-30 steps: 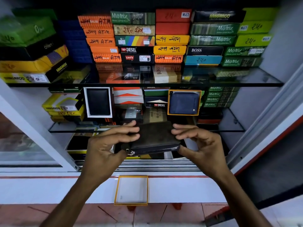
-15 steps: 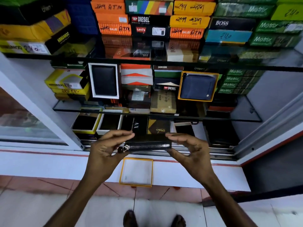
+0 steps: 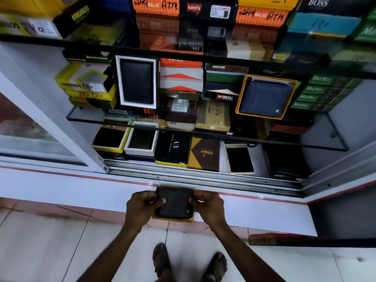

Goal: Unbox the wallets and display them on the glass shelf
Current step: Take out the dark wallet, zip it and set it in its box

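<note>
Below the open cabinet, on the white ledge, a dark wallet [image 3: 175,202] sits in a yellow-rimmed box tray [image 3: 173,220]. Both hands pinch it at its sides: the left hand [image 3: 142,208] with thumb on top, the right hand [image 3: 209,206] curled at the other edge, forearms reaching straight forward and down. The step looks like seating the wallet in its tray; next, tray and wallet likely need lifting together, kept level, onto the glass shelf [image 3: 203,132] above.
</note>
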The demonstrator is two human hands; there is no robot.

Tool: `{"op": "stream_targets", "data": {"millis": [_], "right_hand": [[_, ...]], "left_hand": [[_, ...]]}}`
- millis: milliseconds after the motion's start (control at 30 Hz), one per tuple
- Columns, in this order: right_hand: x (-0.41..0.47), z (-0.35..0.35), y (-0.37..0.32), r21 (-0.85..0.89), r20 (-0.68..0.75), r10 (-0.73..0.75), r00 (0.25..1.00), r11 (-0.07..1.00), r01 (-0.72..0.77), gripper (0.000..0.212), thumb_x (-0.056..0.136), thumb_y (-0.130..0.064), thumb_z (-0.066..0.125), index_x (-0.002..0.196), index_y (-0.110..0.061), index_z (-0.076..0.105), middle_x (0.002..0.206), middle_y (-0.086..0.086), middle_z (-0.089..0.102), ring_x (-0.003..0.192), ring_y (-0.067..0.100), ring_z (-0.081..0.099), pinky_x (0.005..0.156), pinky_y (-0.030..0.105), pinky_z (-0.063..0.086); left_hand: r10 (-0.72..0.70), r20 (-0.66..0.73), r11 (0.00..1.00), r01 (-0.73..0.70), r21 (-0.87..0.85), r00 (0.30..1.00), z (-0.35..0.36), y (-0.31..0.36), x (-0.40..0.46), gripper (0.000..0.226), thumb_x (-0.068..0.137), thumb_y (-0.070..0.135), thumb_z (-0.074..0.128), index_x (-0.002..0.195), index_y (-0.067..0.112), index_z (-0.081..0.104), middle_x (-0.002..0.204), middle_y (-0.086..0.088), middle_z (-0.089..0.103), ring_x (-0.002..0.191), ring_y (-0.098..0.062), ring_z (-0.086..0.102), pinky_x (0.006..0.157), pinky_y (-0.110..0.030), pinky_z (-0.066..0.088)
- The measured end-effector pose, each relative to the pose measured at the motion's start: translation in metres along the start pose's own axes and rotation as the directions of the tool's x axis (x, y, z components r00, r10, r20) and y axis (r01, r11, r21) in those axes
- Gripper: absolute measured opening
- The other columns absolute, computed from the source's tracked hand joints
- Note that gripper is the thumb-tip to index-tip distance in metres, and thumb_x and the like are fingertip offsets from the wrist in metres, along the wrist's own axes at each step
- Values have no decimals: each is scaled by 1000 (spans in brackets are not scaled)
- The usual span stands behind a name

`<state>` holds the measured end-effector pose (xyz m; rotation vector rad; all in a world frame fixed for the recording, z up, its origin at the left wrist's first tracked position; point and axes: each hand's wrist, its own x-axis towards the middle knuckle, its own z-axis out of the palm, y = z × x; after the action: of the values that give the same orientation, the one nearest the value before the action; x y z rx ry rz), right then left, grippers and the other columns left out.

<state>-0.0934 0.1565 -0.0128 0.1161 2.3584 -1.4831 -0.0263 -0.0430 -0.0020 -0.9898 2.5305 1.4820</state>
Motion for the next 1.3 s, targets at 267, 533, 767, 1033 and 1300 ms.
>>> {"op": "stream_targets", "data": {"millis": [267, 533, 767, 1033, 1300], "right_hand": [[6, 4, 14, -50, -2, 111, 994, 993, -111, 27, 68, -23, 88, 87, -32, 70, 94, 5, 76, 81, 22, 75, 80, 44, 62], [-5, 0, 9, -25, 62, 160, 985, 987, -159, 23, 75, -15, 83, 97, -10, 78, 95, 6, 79, 79, 23, 76, 71, 45, 64], [-19, -44, -62, 202, -31, -34, 999, 979, 39, 25, 71, -12, 86, 95, -13, 79, 91, 5, 80, 76, 19, 77, 63, 35, 64], [7, -98, -169, 295, -209, -301, 930, 888, 353, 31, 75, -4, 82, 99, -21, 73, 92, -1, 76, 73, -2, 72, 70, 24, 62], [63, -115, -222, 108, -374, -365, 852, 896, 431, 40, 79, -9, 79, 118, -11, 70, 100, 8, 78, 69, -1, 67, 65, 3, 52]], "left_hand": [[78, -78, 986, -65, 153, 994, 10, -8, 8, 41, 72, 35, 81, 104, 11, 74, 96, -6, 78, 91, -22, 72, 76, -18, 39], [61, -5, 983, -59, 171, 998, 5, -3, -2, 21, 76, 31, 77, 87, 13, 78, 90, -3, 77, 87, -20, 69, 81, -32, 51], [143, -190, 987, -153, -42, 971, -42, 73, -28, 16, 68, 27, 82, 82, 27, 74, 77, 16, 73, 75, -1, 67, 70, -20, 48], [395, -332, 865, -469, -180, 857, -77, 186, -12, 33, 68, 23, 83, 100, 21, 75, 84, 7, 77, 74, -7, 72, 72, -28, 58], [479, -372, 828, -550, -108, 795, -59, 259, 38, 29, 74, 12, 79, 102, 12, 73, 78, 18, 65, 59, 19, 60, 58, 1, 46]]}}
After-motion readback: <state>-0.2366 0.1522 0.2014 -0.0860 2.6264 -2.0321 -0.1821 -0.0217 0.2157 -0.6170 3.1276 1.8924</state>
